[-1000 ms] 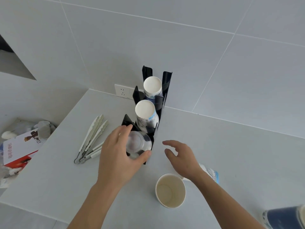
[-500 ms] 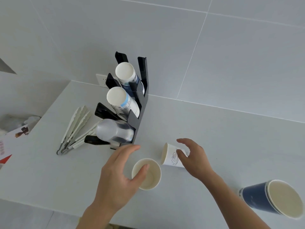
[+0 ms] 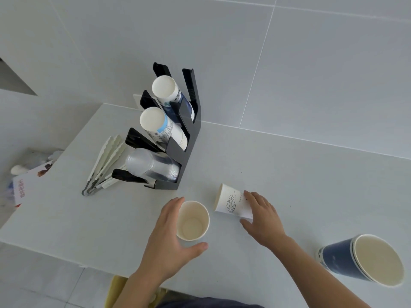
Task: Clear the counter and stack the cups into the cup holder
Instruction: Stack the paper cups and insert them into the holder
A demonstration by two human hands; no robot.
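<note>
A black three-tier cup holder (image 3: 191,134) stands at the back of the white counter (image 3: 289,174). It holds a blue stack (image 3: 175,96) on top, a white printed stack (image 3: 164,127) in the middle and clear plastic cups (image 3: 151,164) at the bottom. My left hand (image 3: 169,238) wraps around an upright white paper cup (image 3: 193,221) near the front edge. My right hand (image 3: 262,216) grips a white printed paper cup (image 3: 229,202) that lies on its side, mouth facing left. A blue cup stack (image 3: 347,258) lies at the right front.
White plastic tongs (image 3: 104,161) lie to the left of the holder. A wall socket (image 3: 136,100) sits behind it. Past the counter's left edge, lower down, is a red and white box (image 3: 26,185). The tiled wall runs along the back.
My left hand left the clear cups in the bottom tier and came to the upright paper cup. My right hand took hold of the lying printed cup.
</note>
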